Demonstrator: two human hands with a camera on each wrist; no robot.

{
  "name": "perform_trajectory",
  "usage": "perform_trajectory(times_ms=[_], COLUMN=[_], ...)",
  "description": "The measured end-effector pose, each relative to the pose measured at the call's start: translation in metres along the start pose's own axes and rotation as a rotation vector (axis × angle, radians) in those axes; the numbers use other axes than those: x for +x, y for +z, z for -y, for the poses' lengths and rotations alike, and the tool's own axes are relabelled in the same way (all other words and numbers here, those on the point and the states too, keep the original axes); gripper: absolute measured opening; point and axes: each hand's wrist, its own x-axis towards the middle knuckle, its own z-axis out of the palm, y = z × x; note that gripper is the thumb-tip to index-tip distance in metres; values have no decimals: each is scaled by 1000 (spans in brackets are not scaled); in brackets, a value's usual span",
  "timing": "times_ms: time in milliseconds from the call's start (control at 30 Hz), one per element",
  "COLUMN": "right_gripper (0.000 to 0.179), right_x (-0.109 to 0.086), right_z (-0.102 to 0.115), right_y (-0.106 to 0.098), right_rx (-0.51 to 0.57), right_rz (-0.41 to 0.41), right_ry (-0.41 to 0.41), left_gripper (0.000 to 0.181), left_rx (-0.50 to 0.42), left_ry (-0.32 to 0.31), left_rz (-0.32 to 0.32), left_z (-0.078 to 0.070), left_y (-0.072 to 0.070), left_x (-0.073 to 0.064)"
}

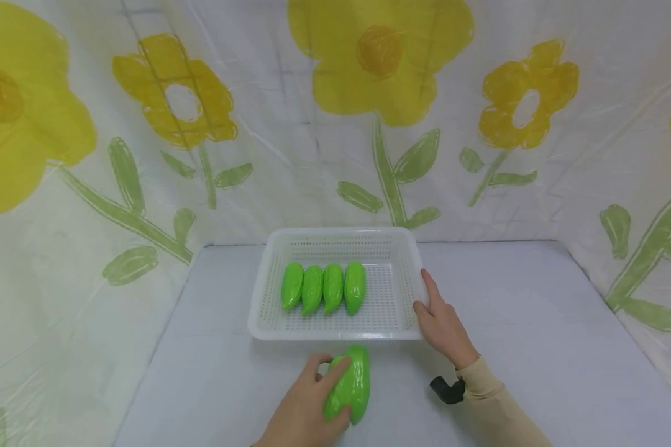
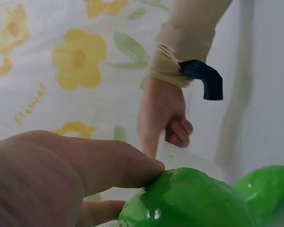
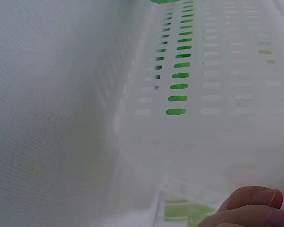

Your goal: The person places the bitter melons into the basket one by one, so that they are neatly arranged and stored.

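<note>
A white plastic basket (image 1: 335,335) with slotted walls stands on the table, holding several glossy green peppers (image 1: 312,289) side by side in its left and middle part. My right hand (image 1: 444,326) grips the basket's right rim; in the right wrist view its curled fingers (image 3: 251,208) show by the basket wall. In front of the basket, my left hand (image 1: 313,400) holds a green pepper (image 1: 340,390) between thumb and fingers. Another green pepper (image 1: 360,382) lies right alongside it, to the right. The left wrist view shows the held pepper (image 2: 189,201) close up.
A pale table (image 1: 201,372) carries the basket. Behind and beside it hangs a white sheet (image 1: 291,167) painted with yellow flowers. A black curved piece (image 1: 447,390) sits at the right wrist, by the beige sleeve (image 1: 494,397).
</note>
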Motion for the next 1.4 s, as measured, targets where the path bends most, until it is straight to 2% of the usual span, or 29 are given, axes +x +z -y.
perform_trajectory(times_ms=[100,200,300,433,633,733,967,1200,1400], right_gripper=[70,71,71,71,70,70,69,69,70], right_x=[1,1,2,2,2,1,1,1,2], right_z=[-2,-4,-5,-7,-7,-6,-5,-5,-4], right_y=[0,0,-1,-1,-2,-1,0,1,2], right_rx=[-6,-7,-3,-6,-2,2,-11,-3,15], right_rz=[-2,1,-2,-7,-7,-9,-14,-16,-8], right_ry=[0,2,11,14,17,18,-1,-8,0], left_gripper=[72,71,72,70,71,70,71,73,77], left_rx=[-31,-25,14,35,12,-8,-90,-65,-29], left_ry=[82,158,193,205,244,229,149,50,19], left_rz=[-30,-91,-173,-264,-320,-316,-242,-175,-114], left_z=[-11,-21,-27,-32,-35,-36,-33,-31,-35], left_y=[-9,-17,-25,-39,-59,-68,-80,-77,-68], left_x=[-4,-6,-2,12,45,63,111,157,187])
